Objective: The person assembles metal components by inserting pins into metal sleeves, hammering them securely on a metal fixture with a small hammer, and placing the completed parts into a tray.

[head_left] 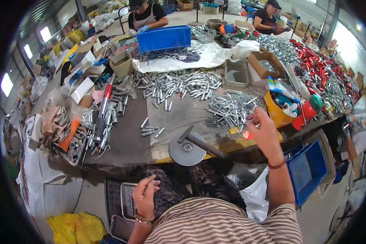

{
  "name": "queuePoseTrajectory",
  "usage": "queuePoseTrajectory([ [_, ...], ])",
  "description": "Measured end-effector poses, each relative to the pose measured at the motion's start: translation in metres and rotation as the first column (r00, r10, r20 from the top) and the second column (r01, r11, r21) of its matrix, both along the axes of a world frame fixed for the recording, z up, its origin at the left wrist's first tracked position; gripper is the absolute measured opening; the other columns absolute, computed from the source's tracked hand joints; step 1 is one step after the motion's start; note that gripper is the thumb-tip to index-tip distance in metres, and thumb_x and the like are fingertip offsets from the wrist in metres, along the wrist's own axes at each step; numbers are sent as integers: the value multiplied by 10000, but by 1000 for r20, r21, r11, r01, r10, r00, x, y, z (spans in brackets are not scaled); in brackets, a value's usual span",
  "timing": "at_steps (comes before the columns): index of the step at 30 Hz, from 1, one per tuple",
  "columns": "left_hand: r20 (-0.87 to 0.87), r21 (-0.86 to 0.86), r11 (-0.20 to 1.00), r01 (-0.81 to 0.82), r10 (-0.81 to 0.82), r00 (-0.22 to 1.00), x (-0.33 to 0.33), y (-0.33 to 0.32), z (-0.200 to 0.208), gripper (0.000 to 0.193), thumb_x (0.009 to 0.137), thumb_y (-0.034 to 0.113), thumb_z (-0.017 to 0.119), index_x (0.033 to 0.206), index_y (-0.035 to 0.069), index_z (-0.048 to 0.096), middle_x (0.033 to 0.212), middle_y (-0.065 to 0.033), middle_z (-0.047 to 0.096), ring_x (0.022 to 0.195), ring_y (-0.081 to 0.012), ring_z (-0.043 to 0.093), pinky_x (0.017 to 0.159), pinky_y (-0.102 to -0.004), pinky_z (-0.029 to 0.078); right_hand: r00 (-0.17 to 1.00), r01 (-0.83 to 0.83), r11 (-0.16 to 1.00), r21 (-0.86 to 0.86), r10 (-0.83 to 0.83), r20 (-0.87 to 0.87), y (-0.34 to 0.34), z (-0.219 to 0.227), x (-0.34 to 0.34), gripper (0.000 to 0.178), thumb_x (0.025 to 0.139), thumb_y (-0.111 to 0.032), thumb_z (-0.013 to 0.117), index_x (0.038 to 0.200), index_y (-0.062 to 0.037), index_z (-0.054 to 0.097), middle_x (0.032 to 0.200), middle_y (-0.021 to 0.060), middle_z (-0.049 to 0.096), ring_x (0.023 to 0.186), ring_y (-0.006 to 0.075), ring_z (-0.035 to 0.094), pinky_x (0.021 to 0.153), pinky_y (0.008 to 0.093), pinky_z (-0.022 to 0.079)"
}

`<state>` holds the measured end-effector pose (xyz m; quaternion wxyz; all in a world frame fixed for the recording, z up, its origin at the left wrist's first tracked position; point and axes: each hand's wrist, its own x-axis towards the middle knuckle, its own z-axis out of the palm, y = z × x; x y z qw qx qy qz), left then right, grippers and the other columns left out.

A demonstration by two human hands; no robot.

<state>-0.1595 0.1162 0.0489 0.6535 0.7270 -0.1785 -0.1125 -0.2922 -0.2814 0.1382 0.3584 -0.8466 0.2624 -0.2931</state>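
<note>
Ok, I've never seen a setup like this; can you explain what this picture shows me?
There is no machine: these are a person's bare hands, seen from a wide fisheye camera worn on the head, looking down. The curved edges come from the lens. The left hand is above the lap; the right hand is by a pile of thin metal rods. Whether either holds something small is unclear. The table also carries metal tubes and a hammer lying across a round disc.
</note>
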Motion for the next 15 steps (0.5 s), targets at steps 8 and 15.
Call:
queuePoseTrajectory([
  [8, 306, 136, 983, -120, 73, 949, 92, -29, 24, 155, 971, 17, 645, 1090, 10, 745, 926, -88, 747, 786, -146, 686, 723, -269, 534, 972, -166, 772, -613, 21, -236, 14, -43, 75, 292, 758, 5, 731, 1034, -67, 670, 999, 97, 649, 996, 320, 648, 825, 444, 546],
  [15, 554, 420, 900, -116, -153, 819, 128, -80, 31, 153, 888, 130, 730, 1033, 80, 739, 949, -84, 697, 915, -293, 668, 791, -402, 544, 906, -322, 677, -662, 17, -424, -1, -61, 94, 184, 762, -35, 697, 934, -100, 699, 945, 81, 639, 957, 286, 645, 808, 418, 541],
])
